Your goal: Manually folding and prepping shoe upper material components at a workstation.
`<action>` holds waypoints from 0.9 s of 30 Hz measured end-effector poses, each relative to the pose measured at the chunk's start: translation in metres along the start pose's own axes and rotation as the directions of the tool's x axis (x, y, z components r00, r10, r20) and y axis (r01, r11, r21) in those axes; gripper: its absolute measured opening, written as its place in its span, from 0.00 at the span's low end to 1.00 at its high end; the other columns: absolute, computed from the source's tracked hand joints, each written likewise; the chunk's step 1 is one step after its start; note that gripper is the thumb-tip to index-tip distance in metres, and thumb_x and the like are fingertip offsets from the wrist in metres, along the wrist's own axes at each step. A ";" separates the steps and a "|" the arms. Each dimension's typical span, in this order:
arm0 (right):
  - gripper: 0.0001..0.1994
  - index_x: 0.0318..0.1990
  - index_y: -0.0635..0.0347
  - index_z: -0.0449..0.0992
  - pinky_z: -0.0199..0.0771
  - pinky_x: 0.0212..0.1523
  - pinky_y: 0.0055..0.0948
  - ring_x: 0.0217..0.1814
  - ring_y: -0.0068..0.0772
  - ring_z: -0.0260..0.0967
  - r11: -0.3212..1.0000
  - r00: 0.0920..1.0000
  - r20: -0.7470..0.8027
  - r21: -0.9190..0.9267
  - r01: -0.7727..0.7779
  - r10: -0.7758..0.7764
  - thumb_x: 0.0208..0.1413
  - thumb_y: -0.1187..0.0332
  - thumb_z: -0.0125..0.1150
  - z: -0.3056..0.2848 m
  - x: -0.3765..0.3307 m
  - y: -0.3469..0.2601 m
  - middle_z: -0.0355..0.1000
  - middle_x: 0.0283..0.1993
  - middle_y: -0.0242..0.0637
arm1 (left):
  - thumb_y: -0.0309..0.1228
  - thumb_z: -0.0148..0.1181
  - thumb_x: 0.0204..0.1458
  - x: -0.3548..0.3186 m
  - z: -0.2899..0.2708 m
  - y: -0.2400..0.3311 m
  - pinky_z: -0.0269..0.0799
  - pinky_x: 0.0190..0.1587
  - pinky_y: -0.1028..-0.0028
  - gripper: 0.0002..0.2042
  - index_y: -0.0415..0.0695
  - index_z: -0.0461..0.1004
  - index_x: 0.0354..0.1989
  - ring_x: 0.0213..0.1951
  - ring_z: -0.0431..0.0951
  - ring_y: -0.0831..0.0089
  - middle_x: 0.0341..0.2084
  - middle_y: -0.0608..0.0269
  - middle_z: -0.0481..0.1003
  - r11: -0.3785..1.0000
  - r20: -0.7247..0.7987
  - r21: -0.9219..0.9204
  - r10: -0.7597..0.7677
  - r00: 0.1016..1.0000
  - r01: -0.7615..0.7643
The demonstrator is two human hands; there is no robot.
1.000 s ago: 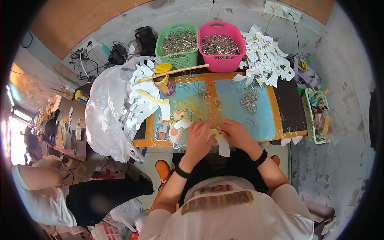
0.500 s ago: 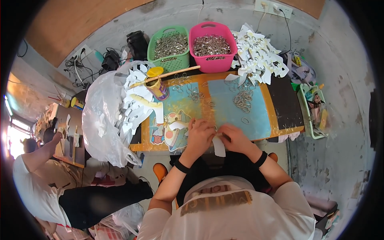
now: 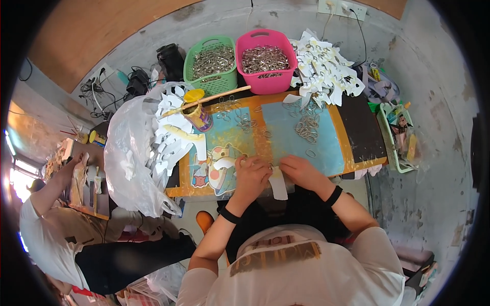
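Note:
Over the near edge of the table, a white strip (image 3: 277, 184) hangs down between my hands. My left hand (image 3: 251, 176) pinches the strip near its upper end, with the fingers curled. My right hand (image 3: 302, 174) is closed at the strip's upper right side, its fingertips pressed together against it. Whether a ring sits in the strip is too small to make out. Beyond my hands lie loose oval metal rings (image 3: 307, 127) on a blue mat (image 3: 283, 145). Left of my left hand, a small white piece (image 3: 223, 163) rests on a cartoon picture (image 3: 217, 178).
A green basket (image 3: 211, 78) and a pink basket (image 3: 266, 85) hold metal rings. White pieces (image 3: 326, 69) are heaped at right. A stick (image 3: 219, 98) lies across a glue tin (image 3: 199, 118) beside a plastic bag (image 3: 127, 153) of white pieces. At left a person (image 3: 51, 219) works.
My right hand has shifted slightly left and up, closer to my left fingers. The strip still hangs between my hands. The whole view has moved a little.

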State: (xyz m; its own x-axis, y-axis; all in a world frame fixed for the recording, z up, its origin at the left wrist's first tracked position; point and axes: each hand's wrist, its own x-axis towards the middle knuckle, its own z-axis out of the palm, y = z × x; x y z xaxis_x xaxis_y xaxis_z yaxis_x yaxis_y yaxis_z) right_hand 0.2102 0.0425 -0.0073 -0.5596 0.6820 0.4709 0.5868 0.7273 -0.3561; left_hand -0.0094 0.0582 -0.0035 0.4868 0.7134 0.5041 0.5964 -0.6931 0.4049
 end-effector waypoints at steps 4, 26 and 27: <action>0.14 0.40 0.62 0.74 0.72 0.45 0.36 0.44 0.44 0.68 0.998 0.999 0.032 -0.059 -0.037 0.039 0.42 0.79 0.59 -0.010 -0.010 0.001 0.69 0.44 0.40 | 0.29 0.67 0.43 0.001 -0.004 0.001 0.53 0.59 0.52 0.04 0.52 0.81 0.27 0.49 0.73 0.68 0.34 0.75 0.79 0.999 0.023 0.028 0.021 1.000 -0.022; 0.12 0.40 0.61 0.75 0.73 0.44 0.33 0.45 0.39 0.69 0.997 1.000 0.026 -0.079 -0.011 0.013 0.45 0.73 0.57 -0.002 0.000 -0.010 0.70 0.42 0.35 | 0.27 0.63 0.44 -0.003 -0.004 0.005 0.48 0.64 0.43 0.08 0.55 0.82 0.33 0.48 0.73 0.66 0.36 0.74 0.78 0.995 0.039 0.085 0.057 0.998 -0.060; 0.13 0.41 0.61 0.75 0.73 0.44 0.34 0.45 0.39 0.69 0.997 1.000 0.028 -0.080 -0.008 0.010 0.44 0.74 0.57 -0.003 0.002 -0.011 0.70 0.43 0.35 | 0.27 0.63 0.44 -0.004 -0.004 0.005 0.48 0.64 0.43 0.08 0.55 0.82 0.33 0.48 0.73 0.66 0.36 0.74 0.78 0.994 0.041 0.085 0.058 0.997 -0.061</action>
State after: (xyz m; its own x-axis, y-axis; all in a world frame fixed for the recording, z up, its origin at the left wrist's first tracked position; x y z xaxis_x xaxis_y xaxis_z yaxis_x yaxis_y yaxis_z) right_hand 0.2038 0.0355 0.0001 -0.5701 0.6911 0.4443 0.6359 0.7136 -0.2940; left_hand -0.0106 0.0509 -0.0009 0.5463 0.6755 0.4953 0.6175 -0.7243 0.3067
